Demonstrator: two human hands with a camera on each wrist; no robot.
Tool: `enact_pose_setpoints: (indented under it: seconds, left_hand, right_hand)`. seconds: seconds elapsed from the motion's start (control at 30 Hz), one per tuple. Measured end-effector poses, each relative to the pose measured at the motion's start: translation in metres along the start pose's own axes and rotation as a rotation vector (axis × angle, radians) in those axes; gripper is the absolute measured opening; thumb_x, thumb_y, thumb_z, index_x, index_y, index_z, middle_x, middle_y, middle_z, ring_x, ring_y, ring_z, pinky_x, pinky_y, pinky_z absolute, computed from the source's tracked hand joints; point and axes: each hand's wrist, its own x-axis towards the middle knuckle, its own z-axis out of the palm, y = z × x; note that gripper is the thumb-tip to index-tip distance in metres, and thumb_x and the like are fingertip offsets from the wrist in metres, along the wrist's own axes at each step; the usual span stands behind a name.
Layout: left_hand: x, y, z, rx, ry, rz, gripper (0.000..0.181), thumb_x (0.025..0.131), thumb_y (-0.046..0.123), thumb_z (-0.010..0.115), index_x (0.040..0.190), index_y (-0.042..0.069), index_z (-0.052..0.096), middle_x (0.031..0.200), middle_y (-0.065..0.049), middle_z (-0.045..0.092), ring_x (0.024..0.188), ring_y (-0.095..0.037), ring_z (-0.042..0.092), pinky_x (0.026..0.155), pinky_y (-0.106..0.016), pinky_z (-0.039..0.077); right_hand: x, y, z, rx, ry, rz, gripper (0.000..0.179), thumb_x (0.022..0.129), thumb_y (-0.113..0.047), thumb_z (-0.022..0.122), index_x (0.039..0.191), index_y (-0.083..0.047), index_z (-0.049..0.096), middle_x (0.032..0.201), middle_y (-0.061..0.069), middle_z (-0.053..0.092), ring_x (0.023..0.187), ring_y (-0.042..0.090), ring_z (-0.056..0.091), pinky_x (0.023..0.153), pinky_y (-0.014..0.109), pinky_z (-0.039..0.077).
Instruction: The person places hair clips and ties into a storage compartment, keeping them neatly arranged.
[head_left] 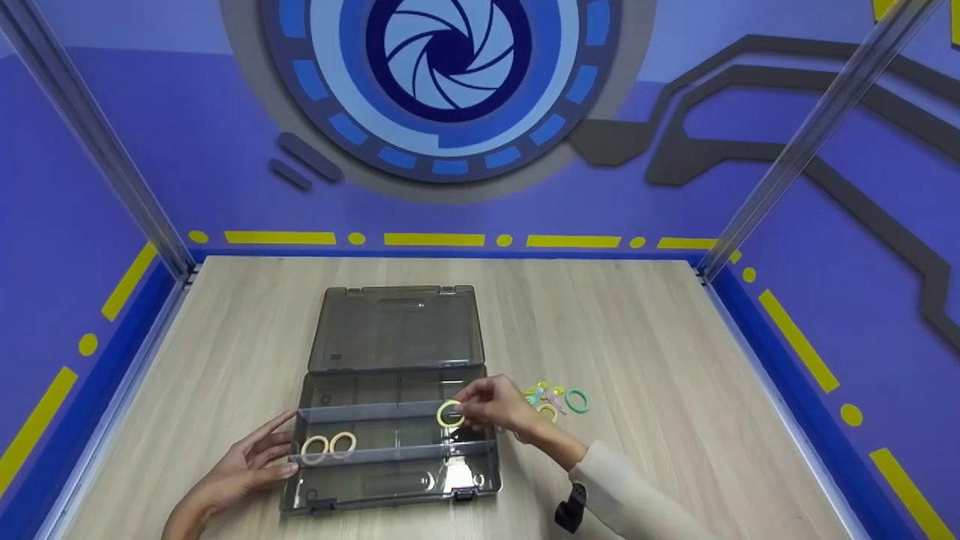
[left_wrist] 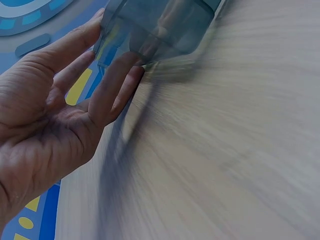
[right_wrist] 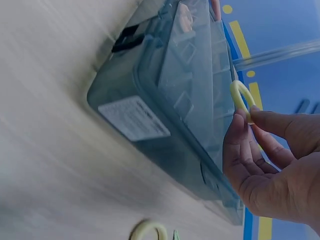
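A pale yellow ring (head_left: 450,414) is pinched between the thumb and fingertips of my right hand (head_left: 495,405), above the right part of a smoky see-through divider box (head_left: 390,484). The right wrist view shows the same ring (right_wrist: 242,100) held up at the fingertips, apart from the box. My left hand (head_left: 244,465) rests against the box's left wall, its fingers spread and fairly straight; the left wrist view shows these fingertips touching the box side (left_wrist: 170,30). Two cream rings (head_left: 343,444) stand at the left end of the middle row.
The box's lid (head_left: 397,330) lies folded back behind it. Right of the box are a green ring (head_left: 577,401), a yellow ring (head_left: 548,412) partly behind the right arm, and several small colourful pieces (head_left: 536,391). Walls with metal posts (head_left: 817,135) enclose the table.
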Motion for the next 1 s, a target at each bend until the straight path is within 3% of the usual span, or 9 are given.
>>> enact_pose_setpoints:
  seconds: [0.17, 0.4, 0.53, 0.8, 1.0]
  left_hand:
    - [0.0, 0.0, 0.0, -0.007, 0.007, -0.005, 0.091, 0.093, 0.015, 0.075, 0.165, 0.016, 0.018, 0.152, -0.026, 0.039, 0.126, -0.012, 0.056, 0.097, -0.023, 0.053]
    - [0.0, 0.0, 0.0, -0.009, 0.01, -0.011, 0.092, 0.093, 0.015, 0.075, 0.165, 0.016, 0.017, 0.155, -0.028, 0.036, 0.129, -0.015, 0.054, 0.098, -0.021, 0.051]
    - [-0.001, 0.001, 0.0, 0.0, 0.012, -0.007, 0.091, 0.093, 0.016, 0.075, 0.165, 0.017, 0.018, 0.154, -0.028, 0.037, 0.13, -0.016, 0.054, 0.097, -0.021, 0.051]
    - [-0.001, -0.002, 0.0, -0.011, -0.002, 0.008, 0.091, 0.094, 0.014, 0.074, 0.164, 0.014, 0.017, 0.152, -0.028, 0.037, 0.127, -0.013, 0.054, 0.098, -0.023, 0.052]
    - [-0.001, -0.002, 0.0, -0.035, -0.011, 0.009, 0.089, 0.095, 0.013, 0.073, 0.165, 0.017, 0.018, 0.151, -0.025, 0.037, 0.128, -0.013, 0.053, 0.098, -0.024, 0.052]
  right_hand:
    - [0.005, -0.001, 0.013, 0.016, -0.001, -0.006, 0.017, 0.09, 0.0, 0.073, 0.102, 0.012, 0.071, 0.089, 0.028, 0.074, 0.06, 0.008, 0.065, 0.063, 0.031, 0.062]
    - [0.01, 0.0, 0.03, 0.011, -0.018, -0.01, 0.015, 0.087, 0.003, 0.075, 0.099, 0.011, 0.072, 0.085, 0.025, 0.075, 0.059, 0.008, 0.065, 0.056, 0.021, 0.057]
    - [0.012, -0.001, 0.039, -0.02, -0.013, -0.022, 0.013, 0.086, 0.003, 0.076, 0.097, 0.01, 0.073, 0.084, 0.024, 0.075, 0.06, 0.011, 0.069, 0.057, 0.023, 0.059]
    - [0.014, 0.0, 0.056, -0.024, -0.008, -0.04, 0.012, 0.084, 0.007, 0.076, 0.095, 0.011, 0.074, 0.085, 0.027, 0.075, 0.065, 0.022, 0.074, 0.06, 0.027, 0.061]
    - [0.017, 0.002, 0.071, -0.073, 0.015, -0.101, 0.01, 0.085, 0.005, 0.077, 0.094, 0.009, 0.075, 0.085, 0.026, 0.075, 0.073, 0.041, 0.075, 0.06, 0.028, 0.061]
